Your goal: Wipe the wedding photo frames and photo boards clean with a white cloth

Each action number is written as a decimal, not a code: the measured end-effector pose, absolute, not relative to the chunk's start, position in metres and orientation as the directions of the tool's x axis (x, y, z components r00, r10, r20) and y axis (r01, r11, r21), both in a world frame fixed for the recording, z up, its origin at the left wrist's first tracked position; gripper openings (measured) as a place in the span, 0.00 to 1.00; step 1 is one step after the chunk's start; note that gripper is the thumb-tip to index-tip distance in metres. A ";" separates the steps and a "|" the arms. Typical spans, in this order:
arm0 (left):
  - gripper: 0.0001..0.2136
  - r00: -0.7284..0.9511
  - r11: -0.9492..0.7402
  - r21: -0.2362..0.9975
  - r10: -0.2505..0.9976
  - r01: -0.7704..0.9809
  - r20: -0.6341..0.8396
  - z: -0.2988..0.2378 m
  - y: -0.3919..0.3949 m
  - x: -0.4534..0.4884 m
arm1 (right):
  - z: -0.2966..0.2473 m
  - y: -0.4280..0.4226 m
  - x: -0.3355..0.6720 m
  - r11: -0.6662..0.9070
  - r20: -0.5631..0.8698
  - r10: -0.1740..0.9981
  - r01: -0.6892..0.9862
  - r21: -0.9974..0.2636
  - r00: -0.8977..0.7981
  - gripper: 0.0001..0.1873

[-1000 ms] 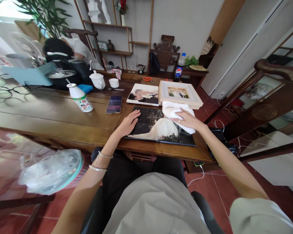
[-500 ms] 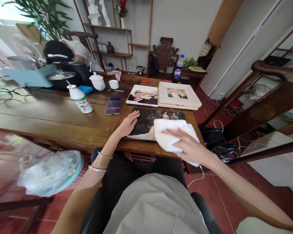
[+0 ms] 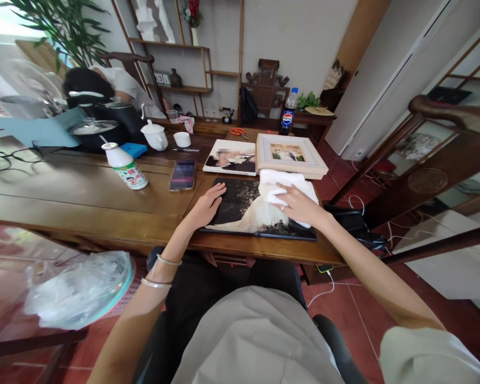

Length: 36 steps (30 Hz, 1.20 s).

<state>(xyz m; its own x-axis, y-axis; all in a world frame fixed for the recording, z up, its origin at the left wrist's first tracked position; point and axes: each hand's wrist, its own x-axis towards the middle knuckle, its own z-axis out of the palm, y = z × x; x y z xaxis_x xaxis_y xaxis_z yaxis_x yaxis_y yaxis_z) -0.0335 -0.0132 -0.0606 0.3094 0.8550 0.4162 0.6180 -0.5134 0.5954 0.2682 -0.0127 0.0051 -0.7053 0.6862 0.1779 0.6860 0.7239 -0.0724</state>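
A dark wedding photo panel (image 3: 234, 205) lies flat at the table's front edge, showing a long pale gown. On its left edge rests my left hand (image 3: 208, 205), fingers stretched out and holding nothing. My right hand (image 3: 298, 204) presses a white towel (image 3: 274, 180) onto the panel's upper right part, which the towel hides. Behind the panel lie a white-edged photo print (image 3: 232, 157) and a white framed photo (image 3: 290, 153). A phone (image 3: 182, 175) sits left of the panel.
Farther left stands a white drink bottle (image 3: 126, 165) with a straw. A white teapot (image 3: 154, 135), a cup (image 3: 182, 139), orange-handled scissors (image 3: 238, 132) and a cola bottle (image 3: 288, 113) stand or lie farther back. A person in a white top (image 3: 124, 85) is at the far left.
My right hand has slid the towel up and away from me, uncovering the panel's lower right. My left hand stays at the left edge. The view has shifted slightly.
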 end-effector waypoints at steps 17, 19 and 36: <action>0.21 0.311 -0.519 0.586 0.851 0.623 0.423 -0.062 -0.012 -0.034 | 0.011 -0.046 0.267 0.799 0.151 0.599 0.575 -0.176 -0.786 0.09; 0.21 0.311 -0.518 0.589 0.852 0.620 0.422 -0.061 -0.012 -0.034 | 0.008 -0.016 0.265 0.757 0.163 0.652 0.625 -0.190 -0.740 0.13; 0.21 0.305 -0.508 0.597 0.858 0.620 0.413 -0.062 -0.011 -0.034 | 0.009 -0.089 0.246 0.836 0.106 0.548 0.541 -0.087 -0.830 0.15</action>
<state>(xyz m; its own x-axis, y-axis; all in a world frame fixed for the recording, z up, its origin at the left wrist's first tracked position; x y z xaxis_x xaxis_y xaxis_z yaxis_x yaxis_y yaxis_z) -0.0340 -0.0115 -0.0624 0.3053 0.8579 0.4132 0.6201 -0.5085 0.5975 0.2462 -0.0888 0.0093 -0.8298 0.5479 0.1063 0.5412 0.8364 -0.0865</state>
